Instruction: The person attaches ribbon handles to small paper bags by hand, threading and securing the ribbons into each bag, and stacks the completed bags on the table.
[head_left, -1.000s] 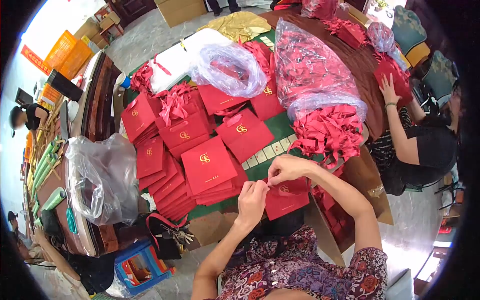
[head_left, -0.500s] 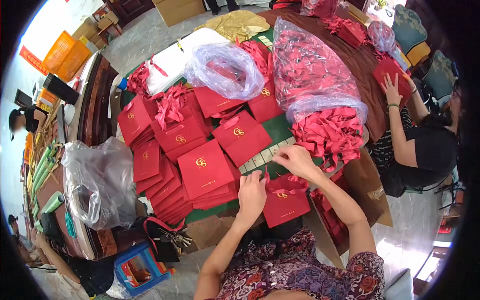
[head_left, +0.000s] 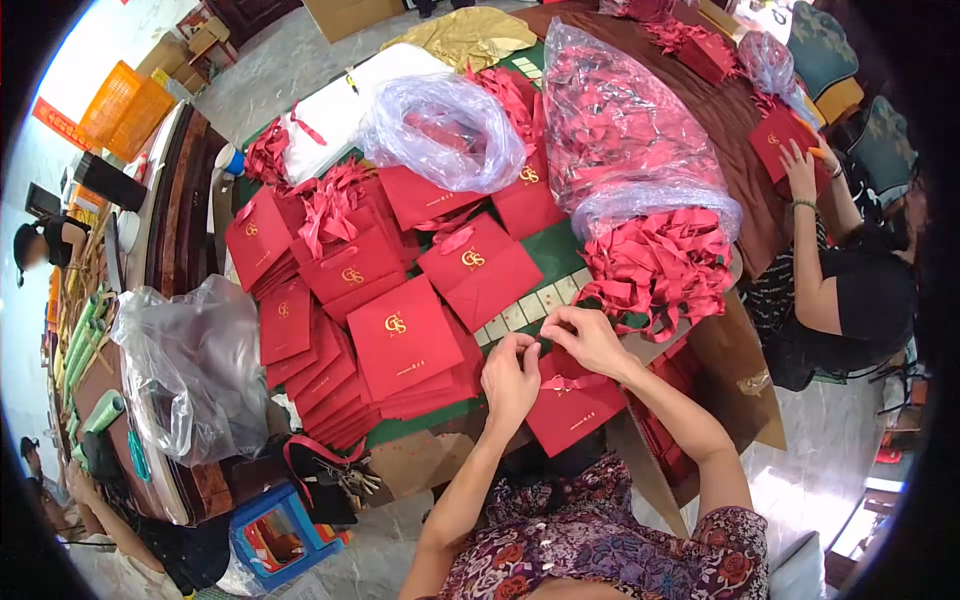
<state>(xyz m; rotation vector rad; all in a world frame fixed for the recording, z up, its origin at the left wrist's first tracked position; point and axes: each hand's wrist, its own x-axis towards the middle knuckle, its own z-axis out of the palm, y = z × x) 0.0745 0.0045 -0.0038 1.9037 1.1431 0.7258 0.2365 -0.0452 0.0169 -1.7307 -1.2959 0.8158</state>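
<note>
From where I stand, the left hand (head_left: 512, 378) and right hand (head_left: 588, 342) are pinched near each other, on what I can't tell, the red bag (head_left: 578, 418) just beneath them, its ribbon (head_left: 575, 382) seemingly the step in hand, the next move calling for a fine, steady touch.

Covered, cropped, too small
Whether the left hand (head_left: 513, 378) and right hand (head_left: 588, 342) pinch anything is too small to tell; they partly cover the top of the nearest red bag (head_left: 560, 428), whose small lettering (head_left: 583, 420) is illegible. The floral shirt (head_left: 600, 550) is cut off by the bottom edge.
</note>
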